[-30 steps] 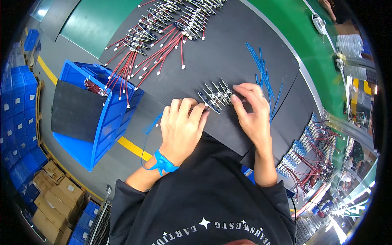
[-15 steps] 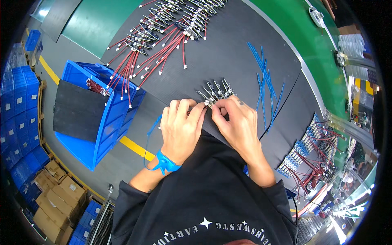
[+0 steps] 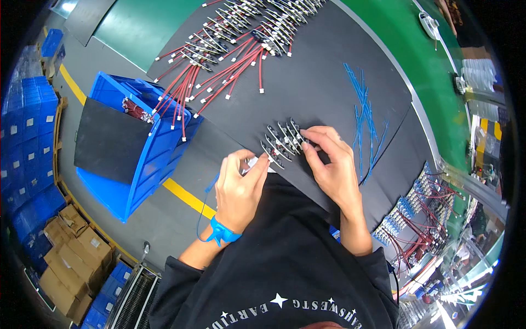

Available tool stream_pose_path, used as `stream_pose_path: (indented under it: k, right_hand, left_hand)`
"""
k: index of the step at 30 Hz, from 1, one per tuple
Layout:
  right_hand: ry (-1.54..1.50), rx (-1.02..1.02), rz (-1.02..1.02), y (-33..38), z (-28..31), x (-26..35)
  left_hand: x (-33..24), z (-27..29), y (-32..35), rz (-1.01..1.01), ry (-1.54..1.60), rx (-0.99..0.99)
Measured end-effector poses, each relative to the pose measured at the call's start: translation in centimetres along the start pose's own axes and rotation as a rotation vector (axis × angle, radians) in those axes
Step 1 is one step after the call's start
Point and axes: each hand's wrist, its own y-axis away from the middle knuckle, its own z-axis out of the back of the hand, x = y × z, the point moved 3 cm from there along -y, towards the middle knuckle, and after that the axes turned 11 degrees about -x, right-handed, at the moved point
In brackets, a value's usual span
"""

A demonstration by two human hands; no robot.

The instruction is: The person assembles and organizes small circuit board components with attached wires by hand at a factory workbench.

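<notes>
Between my hands a short row of small circuit boards (image 3: 282,143) stands on edge on the black mat, showing thin pale rims and white connectors. My left hand (image 3: 239,189), with a blue wrist strap (image 3: 223,227) on its wrist, pinches at the row's near left end. Something white peeks out beside its fingers, too covered to name. At the opposite end, the thumb and forefinger of my right hand (image 3: 335,164) close on the last board. Fingers partly hide both end boards.
Many boards with red cables (image 3: 219,44) lie at the far left. Blue cable ties (image 3: 362,115) are scattered right of the row. Bundled boards (image 3: 402,216) sit at the right. A blue bin (image 3: 150,159) stands left of the black mat (image 3: 323,60).
My hands have moved apart, from close together at the near end to opposite ends of the row. More of the boards now shows between them. The whole view has shifted slightly.
</notes>
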Motion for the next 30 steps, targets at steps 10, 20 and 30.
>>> stream_pose_path:
  k: [10, 20, 30]
  right_hand:
    - [-0.225, -0.034, 0.154, -6.9, -3.2, 2.2]
    - [-0.090, -0.317, 0.215, -5.0, 1.8, 2.8]
    - [0.163, -0.910, -0.728, 13.7, 14.3, -7.2]
  left_hand:
    - [2.4, 2.1, -5.2, -0.208, 0.055, -0.157]
    - [5.0, 0.8, -10.1, -0.174, -0.184, -0.158]
    - [-7.3, 2.2, -9.2, 0.035, 1.207, 0.331]
